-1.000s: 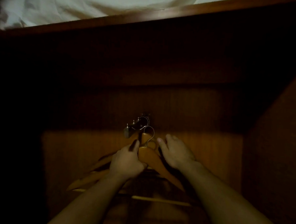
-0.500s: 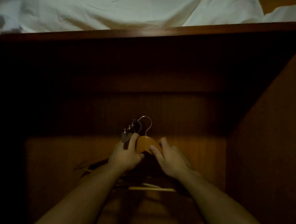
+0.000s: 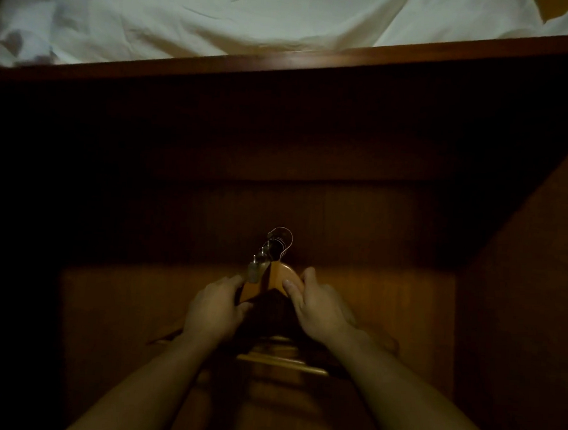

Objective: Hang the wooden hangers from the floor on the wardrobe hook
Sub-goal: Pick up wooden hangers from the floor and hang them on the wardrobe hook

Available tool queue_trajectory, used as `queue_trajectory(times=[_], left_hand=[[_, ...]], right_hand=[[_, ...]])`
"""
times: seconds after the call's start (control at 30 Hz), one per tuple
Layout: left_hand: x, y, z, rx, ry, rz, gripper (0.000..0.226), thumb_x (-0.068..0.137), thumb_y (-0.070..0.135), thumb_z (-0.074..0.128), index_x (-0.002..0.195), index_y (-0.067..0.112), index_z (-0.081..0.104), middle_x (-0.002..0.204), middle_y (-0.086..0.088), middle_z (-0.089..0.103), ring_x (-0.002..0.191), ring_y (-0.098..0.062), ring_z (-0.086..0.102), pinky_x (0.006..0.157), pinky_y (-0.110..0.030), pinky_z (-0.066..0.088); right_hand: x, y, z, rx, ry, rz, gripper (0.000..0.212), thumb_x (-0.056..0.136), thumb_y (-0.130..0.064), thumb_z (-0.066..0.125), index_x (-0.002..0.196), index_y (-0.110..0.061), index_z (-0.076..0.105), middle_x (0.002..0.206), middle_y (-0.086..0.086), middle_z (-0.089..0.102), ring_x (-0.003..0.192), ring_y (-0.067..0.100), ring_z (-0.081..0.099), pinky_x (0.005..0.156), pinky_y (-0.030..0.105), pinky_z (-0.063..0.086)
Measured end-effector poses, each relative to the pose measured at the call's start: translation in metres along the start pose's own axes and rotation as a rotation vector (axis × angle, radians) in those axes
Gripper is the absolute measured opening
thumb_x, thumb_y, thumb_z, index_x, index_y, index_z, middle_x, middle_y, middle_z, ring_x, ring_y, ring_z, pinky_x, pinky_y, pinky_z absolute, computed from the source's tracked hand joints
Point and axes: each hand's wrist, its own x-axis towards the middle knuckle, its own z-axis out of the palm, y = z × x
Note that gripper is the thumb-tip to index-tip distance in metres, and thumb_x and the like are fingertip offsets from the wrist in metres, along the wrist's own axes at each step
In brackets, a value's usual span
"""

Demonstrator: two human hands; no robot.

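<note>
A metal wardrobe hook [image 3: 259,263] with several prongs sticks out of the dim wooden back panel. A bunch of wooden hangers [image 3: 280,276] sits just below it; one thin wire loop [image 3: 282,239] reaches up around the hook's far prong. My left hand [image 3: 215,307] grips the bunch's left side, thumb near the hook's front block. On the right shoulder of the front hanger lies my right hand [image 3: 317,308], fingers curled over its rounded top. The hangers' lower bars [image 3: 280,364] show between my forearms; the rest is in shadow.
The wardrobe's side wall [image 3: 520,295] rises close on the right. A wooden shelf edge [image 3: 285,62] crosses overhead, with white bedding [image 3: 221,15] on top of it. The left side of the wardrobe is too dark to make out.
The hangers, spread out a second ago, are now gathered into one bunch under the hook. Both hands have closed in on the top, and the view has tilted upward a little.
</note>
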Motion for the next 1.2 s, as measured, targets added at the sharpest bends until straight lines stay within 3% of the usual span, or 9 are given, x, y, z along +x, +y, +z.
queue_trajectory(times=[0.2,0.43,0.6,0.73,0.87,1.07,1.2], left_hand=[[0.003,-0.011,0.007,0.085,-0.015,-0.023,0.047,0.087,0.042,0.071,0.131,0.036,0.056,0.116,0.007,0.059,0.108,-0.015,0.058,0.088,-0.034,0.051],[0.002,-0.022,0.017,0.086,0.003,-0.051,0.049,0.083,0.044,0.075,0.127,0.031,0.055,0.121,0.007,0.059,0.108,-0.015,0.06,0.087,-0.038,0.055],[0.003,-0.027,0.021,0.069,0.008,-0.086,0.048,0.082,0.047,0.075,0.123,0.031,0.055,0.118,0.009,0.059,0.104,-0.012,0.059,0.084,-0.036,0.055],[0.0,-0.028,0.024,0.076,-0.02,-0.095,0.052,0.084,0.047,0.073,0.128,0.03,0.052,0.122,0.007,0.058,0.112,-0.014,0.056,0.085,-0.033,0.052],[-0.005,-0.033,0.02,0.083,-0.084,-0.108,0.056,0.086,0.044,0.071,0.133,0.026,0.047,0.128,0.003,0.057,0.118,-0.019,0.055,0.094,-0.039,0.052],[-0.028,-0.044,0.002,0.165,-0.139,-0.122,0.061,0.086,0.051,0.068,0.135,0.024,0.043,0.133,-0.003,0.055,0.121,-0.025,0.052,0.097,-0.041,0.048],[-0.048,-0.048,-0.019,0.104,-0.135,-0.13,0.074,0.085,0.058,0.066,0.143,0.022,0.037,0.137,-0.006,0.053,0.123,-0.028,0.052,0.099,-0.043,0.048]], right_hand=[[0.006,0.0,0.007,-0.127,0.002,-0.051,0.049,0.101,-0.058,0.024,0.124,-0.019,0.042,0.092,0.007,0.066,0.079,0.025,0.065,0.069,0.041,0.057],[0.004,0.001,0.02,-0.147,-0.017,-0.056,0.05,0.101,-0.058,0.027,0.126,-0.018,0.043,0.097,0.007,0.065,0.075,0.021,0.055,0.064,0.033,0.044],[0.004,0.004,0.022,-0.128,-0.012,-0.02,0.054,0.098,-0.062,0.029,0.121,-0.017,0.045,0.091,0.002,0.062,0.076,0.02,0.059,0.063,0.035,0.049],[0.001,0.007,0.023,-0.211,0.062,-0.055,0.051,0.098,-0.063,0.029,0.115,-0.019,0.047,0.099,0.003,0.065,0.084,0.023,0.064,0.069,0.038,0.053],[-0.005,0.011,0.019,-0.174,0.079,-0.023,0.047,0.097,-0.062,0.032,0.112,-0.02,0.048,0.103,-0.001,0.059,0.089,0.017,0.059,0.074,0.036,0.053],[-0.026,0.008,0.007,-0.213,0.089,0.022,0.044,0.099,-0.06,0.034,0.11,-0.019,0.047,0.102,-0.001,0.057,0.085,0.017,0.053,0.066,0.032,0.04],[-0.045,-0.008,0.003,-0.25,0.07,0.017,0.045,0.099,-0.06,0.034,0.108,-0.018,0.045,0.097,0.0,0.057,0.083,0.02,0.055,0.064,0.033,0.04]])
